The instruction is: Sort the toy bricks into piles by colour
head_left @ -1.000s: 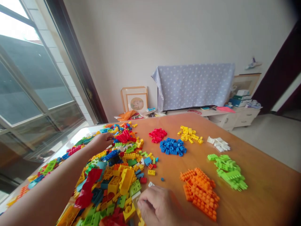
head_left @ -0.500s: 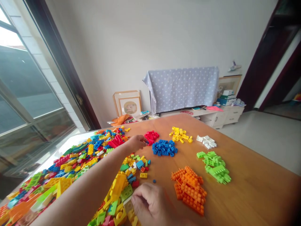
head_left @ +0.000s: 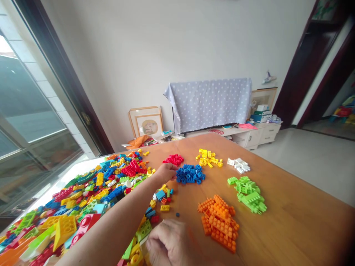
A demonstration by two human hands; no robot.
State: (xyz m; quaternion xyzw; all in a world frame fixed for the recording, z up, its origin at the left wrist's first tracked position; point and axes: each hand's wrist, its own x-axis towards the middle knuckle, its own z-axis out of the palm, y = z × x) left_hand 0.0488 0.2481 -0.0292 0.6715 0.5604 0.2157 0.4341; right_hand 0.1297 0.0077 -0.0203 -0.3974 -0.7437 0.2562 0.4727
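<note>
My left hand (head_left: 167, 172) stretches out across the loose bricks. Its fingers are pinched at the left edge of the pile of small blue bricks (head_left: 190, 174), and whatever is between the fingertips is hidden. Just behind it lies a heap of red bricks (head_left: 174, 159). My right hand (head_left: 168, 242) rests low in front, curled closed with the thumb against the forefinger; its inside cannot be seen. Beside it are a lime-green brick (head_left: 144, 229) and other mixed pieces. One small dark blue piece (head_left: 178, 214) lies alone on the wooden table (head_left: 291, 225).
A large mixed heap of bricks (head_left: 100, 179) covers the table's left side. Separate groups of yellow (head_left: 209, 158), white (head_left: 239, 165), light green (head_left: 247, 194) and orange bricks (head_left: 219, 221) lie to the right. Beyond the table stands a low white cabinet (head_left: 259, 138).
My left hand has come slightly nearer, from beside the red bricks to the blue pile's edge. A bit of blue showed at its fingertips before. The view has turned slightly right; my right hand stays curled.
</note>
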